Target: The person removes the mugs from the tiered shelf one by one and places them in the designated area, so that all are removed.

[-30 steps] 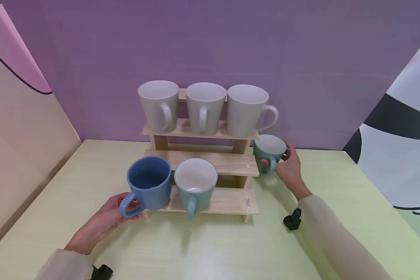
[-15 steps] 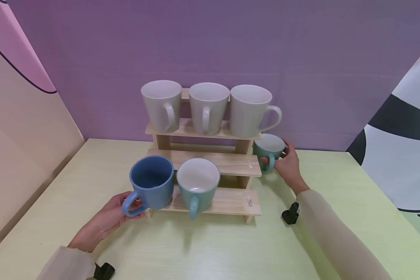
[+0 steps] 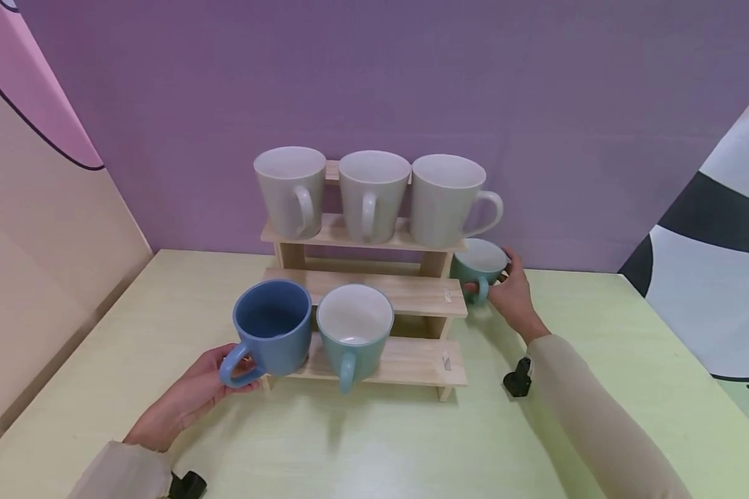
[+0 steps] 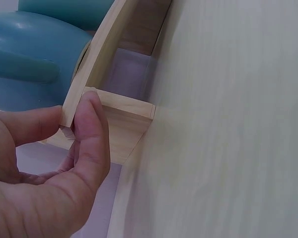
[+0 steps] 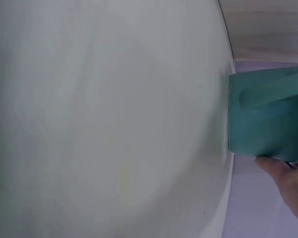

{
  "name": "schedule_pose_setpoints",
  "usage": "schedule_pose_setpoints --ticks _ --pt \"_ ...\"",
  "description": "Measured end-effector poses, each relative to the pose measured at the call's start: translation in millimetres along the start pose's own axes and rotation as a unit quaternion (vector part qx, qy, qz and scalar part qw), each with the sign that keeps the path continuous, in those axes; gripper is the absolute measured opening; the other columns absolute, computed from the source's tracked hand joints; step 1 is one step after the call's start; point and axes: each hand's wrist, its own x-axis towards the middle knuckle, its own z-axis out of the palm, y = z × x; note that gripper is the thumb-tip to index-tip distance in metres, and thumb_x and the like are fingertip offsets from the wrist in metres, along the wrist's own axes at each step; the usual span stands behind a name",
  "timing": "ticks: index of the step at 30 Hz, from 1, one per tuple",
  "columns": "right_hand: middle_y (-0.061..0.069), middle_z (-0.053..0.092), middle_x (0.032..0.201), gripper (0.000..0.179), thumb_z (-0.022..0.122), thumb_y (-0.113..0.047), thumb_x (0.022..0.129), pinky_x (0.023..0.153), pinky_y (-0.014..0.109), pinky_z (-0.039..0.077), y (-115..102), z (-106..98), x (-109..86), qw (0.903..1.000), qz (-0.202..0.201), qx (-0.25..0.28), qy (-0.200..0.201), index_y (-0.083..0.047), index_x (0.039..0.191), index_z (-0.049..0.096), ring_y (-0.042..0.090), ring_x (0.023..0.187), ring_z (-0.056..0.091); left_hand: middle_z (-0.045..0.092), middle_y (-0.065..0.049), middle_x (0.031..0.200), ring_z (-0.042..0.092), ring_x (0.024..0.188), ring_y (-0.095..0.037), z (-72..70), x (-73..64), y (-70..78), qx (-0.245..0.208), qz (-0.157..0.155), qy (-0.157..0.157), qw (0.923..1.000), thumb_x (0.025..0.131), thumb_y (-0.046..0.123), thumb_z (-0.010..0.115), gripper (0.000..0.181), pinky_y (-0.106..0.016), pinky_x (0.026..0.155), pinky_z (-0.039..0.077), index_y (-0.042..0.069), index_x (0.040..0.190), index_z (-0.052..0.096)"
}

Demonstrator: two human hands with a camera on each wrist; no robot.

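A tiered wooden rack [image 3: 406,367] stands on the table. My left hand [image 3: 190,391] pinches the left end of its lowest shelf [image 4: 72,106] between thumb and fingers, as the left wrist view shows. Just above that hand, a blue mug [image 3: 283,343] sits on this shelf with its handle towards the hand. Beside it is a light teal mug [image 3: 352,353], handle forward. At the rack's right side, my right hand [image 3: 513,294] grips another teal mug [image 3: 468,277] by its handle side and wall. Its base appears to be at the tabletop, partly hidden by the rack.
Three white mugs stand in a row on a higher shelf: a left one [image 3: 281,201], a middle one [image 3: 387,201] and a right one [image 3: 437,208]. A bare middle shelf [image 3: 399,291] lies below them. The purple wall [image 3: 568,138] rises behind the table [image 3: 362,443].
The teal mug in my right hand has shifted slightly left, closer to the rack. My left hand keeps its pinch on the shelf. The head view has turned a little.
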Motion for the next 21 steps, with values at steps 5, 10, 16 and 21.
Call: schedule_pose_setpoints --ticks 5,10,16,21 --pt "0.024 0.031 0.147 0.102 0.077 -0.006 0.077 0.085 0.017 0.043 1.4 -2.8 2.6 0.9995 -0.006 -0.011 -0.028 -0.008 0.149 0.005 0.038 0.131 0.04 0.058 0.001 0.103 0.064 0.093 -0.011 -0.7 -0.4 -0.5 -0.001 0.004 -0.01 0.9999 0.095 0.002 0.052 0.019 -0.027 0.084 0.057 0.015 0.108 0.056" --pt "0.025 0.032 0.146 0.099 0.076 -0.005 0.078 0.08 0.011 0.042 1.0 -3.5 3.0 0.9992 -0.01 -0.017 -0.036 -0.006 0.149 0.007 0.039 0.13 0.041 0.059 0.002 0.104 0.064 0.093 -0.011 -2.2 -0.7 0.8 0.006 0.006 -0.01 0.9999 0.096 0.003 0.051 0.018 -0.027 0.084 0.057 0.013 0.111 0.055" --pt "0.025 0.032 0.146 0.1 0.078 -0.01 0.078 0.097 0.038 0.045 1.4 -5.1 1.9 0.9988 -0.001 -0.034 -0.034 -0.006 0.149 0.008 0.04 0.131 0.04 0.059 0.002 0.105 0.064 0.094 -0.011 -1.5 -0.8 1.0 0.004 0.004 -0.009 0.9999 0.095 0.001 0.051 0.019 -0.027 0.084 0.057 0.012 0.111 0.054" --pt "0.027 0.031 0.146 0.1 0.079 -0.011 0.077 0.104 0.053 0.039 3.0 -7.4 4.7 0.9986 -0.01 -0.039 -0.036 -0.004 0.148 0.008 0.045 0.131 0.038 0.056 0.0 0.104 0.064 0.093 -0.011 0.2 -0.2 0.8 0.006 -0.001 0.0 1.0 0.096 0.004 0.053 0.018 -0.028 0.084 0.057 0.01 0.113 0.053"
